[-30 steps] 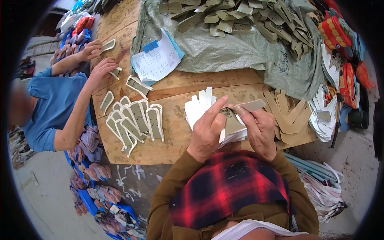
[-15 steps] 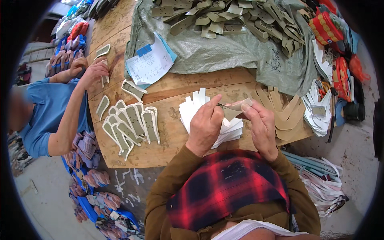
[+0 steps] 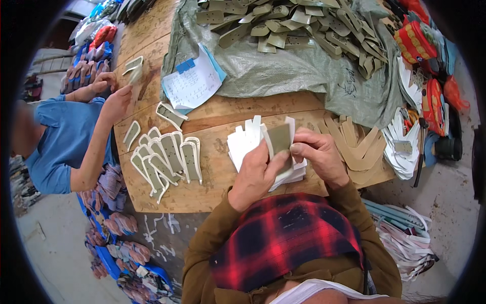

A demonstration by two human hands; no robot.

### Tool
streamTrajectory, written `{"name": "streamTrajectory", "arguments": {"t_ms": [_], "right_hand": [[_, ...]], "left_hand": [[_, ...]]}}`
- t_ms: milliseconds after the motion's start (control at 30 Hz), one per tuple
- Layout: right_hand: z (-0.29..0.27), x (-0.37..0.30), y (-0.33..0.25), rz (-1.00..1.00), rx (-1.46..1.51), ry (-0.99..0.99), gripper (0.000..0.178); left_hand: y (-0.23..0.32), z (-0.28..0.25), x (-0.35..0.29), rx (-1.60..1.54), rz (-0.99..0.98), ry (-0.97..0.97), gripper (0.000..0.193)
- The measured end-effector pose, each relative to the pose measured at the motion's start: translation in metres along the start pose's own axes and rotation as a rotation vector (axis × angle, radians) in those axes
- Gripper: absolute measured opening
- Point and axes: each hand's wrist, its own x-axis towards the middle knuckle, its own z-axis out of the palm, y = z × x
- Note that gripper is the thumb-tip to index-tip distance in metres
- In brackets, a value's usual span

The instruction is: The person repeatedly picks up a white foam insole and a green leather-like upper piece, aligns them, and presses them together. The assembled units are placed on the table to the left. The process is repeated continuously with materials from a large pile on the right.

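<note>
Between my hands, above the table, is an olive-green curved panel [image 3: 279, 139], tilted up, with a pale white strip [image 3: 290, 125] along its edge. My left hand [image 3: 256, 175] is closed on the panel from the left and below, thumb across its lower face. With thumb and fingertips, my right hand [image 3: 321, 156] pinches the right edge, where the white strip runs. Under my hands lies a fanned stack of white strips [image 3: 239, 147], partly hidden. Farther left rests a group of similar olive panels edged in white [image 3: 172, 154].
Olive panels [image 3: 288, 25] are heaped on a grey-green woven sheet [image 3: 268, 76] at the back. A paper with a blue clip [image 3: 190, 86] lies before it. Tan V-shaped pieces [image 3: 359, 144] and white pieces [image 3: 402, 142] lie right. At left, a co-worker in blue [image 3: 76, 137] handles another piece.
The panel in my hands has turned from nearly flat to upright, its broad face now showing. My left hand has shifted lower on it; my right fingers now pinch its right edge.
</note>
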Motion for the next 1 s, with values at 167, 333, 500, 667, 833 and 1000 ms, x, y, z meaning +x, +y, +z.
{"name": "streamTrajectory", "arguments": {"t_ms": [167,333,500,667,833,1000], "right_hand": [[-0.003,-0.002,-0.005,0.186,0.089,-0.044,0.017],[0.009,-0.002,0.003,0.118,0.077,0.105,0.026],[0.026,0.009,0.015,-0.020,0.236,0.283,0.026],[0.010,0.015,0.021,-0.035,0.281,0.227,0.024],[0.034,0.015,0.022,-0.188,0.060,0.077,0.030],[0.021,0.020,0.034,-0.050,0.165,0.144,0.025]], "left_hand": [[-0.001,0.002,-0.009,-0.250,-0.127,-0.207,0.027],[-0.004,0.001,-0.013,-0.254,-0.185,-0.291,0.028],[-0.013,0.000,-0.008,-0.434,-0.241,-0.229,0.029],[-0.020,-0.011,-0.006,-1.062,-0.508,-0.264,0.032],[-0.023,-0.004,-0.016,-1.319,-0.491,-0.435,0.038],[-0.005,-0.011,-0.022,-1.214,-0.310,-0.506,0.044]]}}
